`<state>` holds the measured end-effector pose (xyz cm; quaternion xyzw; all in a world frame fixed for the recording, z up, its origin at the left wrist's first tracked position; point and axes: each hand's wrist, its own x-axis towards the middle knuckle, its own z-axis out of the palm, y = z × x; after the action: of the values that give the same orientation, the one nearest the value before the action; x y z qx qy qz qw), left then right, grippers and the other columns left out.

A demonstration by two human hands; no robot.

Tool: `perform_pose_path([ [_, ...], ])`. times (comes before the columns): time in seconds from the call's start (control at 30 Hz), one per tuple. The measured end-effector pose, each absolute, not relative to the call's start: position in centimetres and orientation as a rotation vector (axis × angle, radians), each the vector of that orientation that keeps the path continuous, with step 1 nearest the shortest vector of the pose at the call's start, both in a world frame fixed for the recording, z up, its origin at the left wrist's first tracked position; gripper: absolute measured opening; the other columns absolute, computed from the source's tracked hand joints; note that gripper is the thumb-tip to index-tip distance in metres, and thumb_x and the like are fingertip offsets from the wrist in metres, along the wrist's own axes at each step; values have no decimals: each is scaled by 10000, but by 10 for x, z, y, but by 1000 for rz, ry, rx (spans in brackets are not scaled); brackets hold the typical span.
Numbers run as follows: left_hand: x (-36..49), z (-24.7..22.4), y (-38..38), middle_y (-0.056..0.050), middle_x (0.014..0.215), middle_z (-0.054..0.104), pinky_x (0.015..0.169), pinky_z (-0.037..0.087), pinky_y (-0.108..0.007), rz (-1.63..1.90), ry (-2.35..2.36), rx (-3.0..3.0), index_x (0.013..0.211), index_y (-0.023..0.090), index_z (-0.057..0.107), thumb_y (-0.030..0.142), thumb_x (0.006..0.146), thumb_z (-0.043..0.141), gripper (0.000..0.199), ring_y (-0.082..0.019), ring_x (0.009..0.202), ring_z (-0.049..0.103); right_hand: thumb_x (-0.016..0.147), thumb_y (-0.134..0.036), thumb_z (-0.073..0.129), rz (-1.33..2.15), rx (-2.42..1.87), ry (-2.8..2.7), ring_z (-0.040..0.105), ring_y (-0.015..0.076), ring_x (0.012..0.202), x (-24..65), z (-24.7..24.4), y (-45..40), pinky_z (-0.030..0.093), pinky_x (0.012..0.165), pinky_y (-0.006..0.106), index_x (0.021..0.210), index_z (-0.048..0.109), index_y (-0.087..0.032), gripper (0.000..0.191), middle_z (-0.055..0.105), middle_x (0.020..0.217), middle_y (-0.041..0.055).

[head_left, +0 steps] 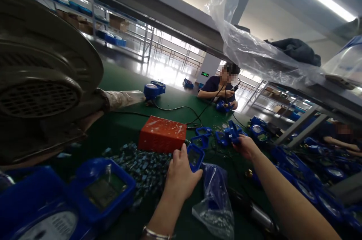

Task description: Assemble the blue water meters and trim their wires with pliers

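While my left hand point(181, 174) pinches a blue plastic window frame point(195, 157), my right hand point(245, 145) grips a blue plastic meter housing point(232, 132) beside the red metal box point(162, 134).

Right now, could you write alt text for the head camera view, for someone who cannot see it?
A person's left hand holds a blue plastic frame and the right hand grips a blue housing over a green table near an orange box; a co-worker sits beyond.

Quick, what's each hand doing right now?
Left hand: closed on a blue frame cover.
Right hand: closed on a blue meter part.
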<state>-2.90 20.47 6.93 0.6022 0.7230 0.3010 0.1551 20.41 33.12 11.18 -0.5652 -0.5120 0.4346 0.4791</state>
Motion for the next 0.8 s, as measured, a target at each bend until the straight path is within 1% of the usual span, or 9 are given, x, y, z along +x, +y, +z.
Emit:
perform_pose_path([
  [0.07, -28, 72, 209, -149, 1290, 361, 906, 466, -343, 1124, 1991, 1532, 1469, 93, 120, 418, 725, 654, 972, -260, 1028, 537, 915, -301, 544, 1190, -1373, -1204, 581, 107, 679, 196, 117, 314, 524, 596, 256, 1068, 559, -146, 219, 602, 881, 19],
  [0.13, -23, 69, 213, -142, 1290, 321, 937, 461, -376, 1370, 1901, 1354, 1473, 110, 115, 386, 679, 718, 1035, -277, 1051, 523, 913, -279, 537, 1272, -1309, -1200, 587, 112, 694, 170, 116, 291, 529, 614, 268, 1116, 542, -159, 235, 606, 897, 20],
  [0.3, -15, 56, 212, -163, 1347, 248, 1101, 294, -450, 1625, 1493, 990, 1451, 99, 203, 173, 527, 788, 1097, -353, 1240, 375, 911, -260, 500, 1296, -1280, -1212, 582, 114, 632, 92, 83, 260, 512, 605, 277, 1141, 525, -145, 258, 614, 820, 11],
  [0.37, -23, 56, 211, -182, 1335, 313, 1068, 343, -479, 1583, 1358, 954, 1416, 99, 276, 136, 535, 767, 1009, -359, 1216, 425, 899, -296, 516, 1241, -1296, -1234, 593, 129, 663, 78, 71, 264, 515, 634, 298, 1147, 516, -146, 289, 617, 835, 19],
  [0.5, -43, 57, 215, -147, 1130, 597, 837, 541, -411, 1537, 938, 665, 1279, 146, 408, 223, 747, 667, 596, -269, 979, 633, 857, -349, 560, 1120, -1286, -1366, 611, 180, 847, 77, 63, 268, 514, 744, 343, 1146, 515, -163, 347, 614, 1005, 74],
  [0.6, -46, 51, 222, -136, 1018, 664, 718, 565, -323, 1567, 887, 412, 1189, 144, 476, 146, 706, 723, 542, -235, 849, 675, 825, -378, 603, 1115, -1226, -1549, 609, 199, 944, 83, 66, 265, 507, 805, 333, 1178, 518, -203, 404, 619, 1075, 71],
  [0.67, -43, 48, 226, -127, 976, 683, 664, 561, -281, 1596, 927, 364, 1151, 145, 533, 81, 663, 735, 532, -223, 801, 682, 876, -454, 523, 1135, -1189, -1672, 619, 197, 947, 89, 70, 274, 516, 803, 344, 1202, 518, -213, 405, 625, 1089, 62],
  [0.73, -39, 47, 227, -103, 947, 696, 643, 558, -258, 1643, 909, 305, 1138, 163, 569, 68, 672, 709, 496, -203, 776, 685, 927, -475, 436, 1084, -1204, -1760, 607, 203, 985, 99, 73, 299, 508, 844, 395, 1224, 508, -196, 413, 599, 1151, 75],
  [0.8, -36, 47, 227, -79, 936, 703, 647, 561, -255, 1686, 851, 261, 1133, 186, 587, 82, 694, 680, 460, -191, 771, 687, 893, -394, 553, 946, -1280, -1823, 542, 233, 1101, 108, 71, 335, 429, 969, 474, 1228, 501, -175, 404, 533, 1253, 93],
])
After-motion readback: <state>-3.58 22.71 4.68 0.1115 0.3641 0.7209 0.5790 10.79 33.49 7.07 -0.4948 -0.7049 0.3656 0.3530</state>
